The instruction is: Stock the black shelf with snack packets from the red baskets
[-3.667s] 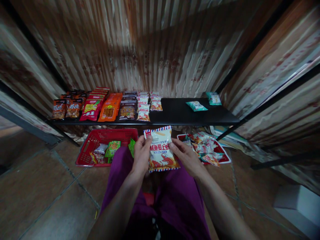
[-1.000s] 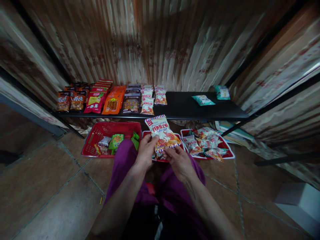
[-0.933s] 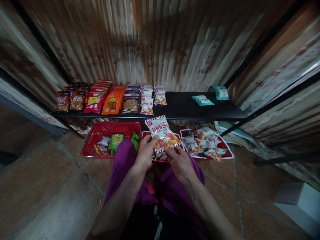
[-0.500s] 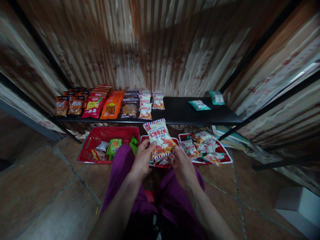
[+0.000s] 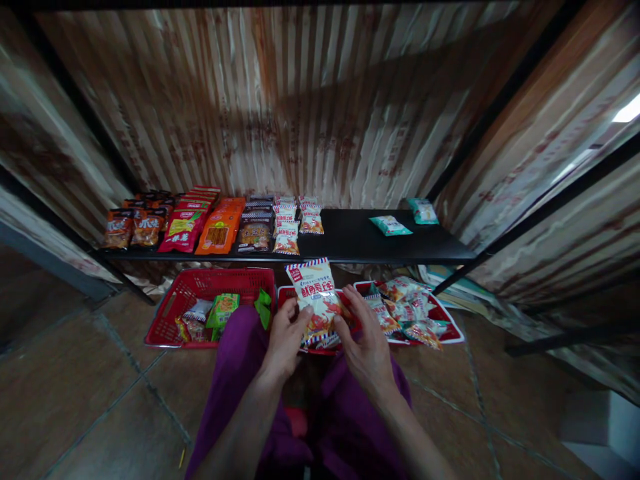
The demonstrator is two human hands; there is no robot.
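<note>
A white and orange snack bag (image 5: 317,300) with a red-and-blue striped edge is held upright in front of the low shelf. My left hand (image 5: 286,340) pinches its lower left side, thumb on the front. At the bag's right, my right hand (image 5: 367,340) has its fingers spread, the thumb tip at or very near the bag's edge. Matching snack bags (image 5: 287,237) stand in two short rows on the black shelf (image 5: 345,237). Below the held bag is a red basket (image 5: 286,293), mostly hidden by hands and bag.
Left on the floor, a red basket (image 5: 173,300) holds a few green and white packs. A white-rimmed basket (image 5: 453,320) at right is full of snack bags. Brown, red and orange packs (image 5: 220,227) line the shelf's left; two teal bags (image 5: 390,225) lie at its right.
My right hand has let go its grip on the bag's lower right corner and its fingers have spread. The left hand keeps hold. The view has tilted up slightly.
</note>
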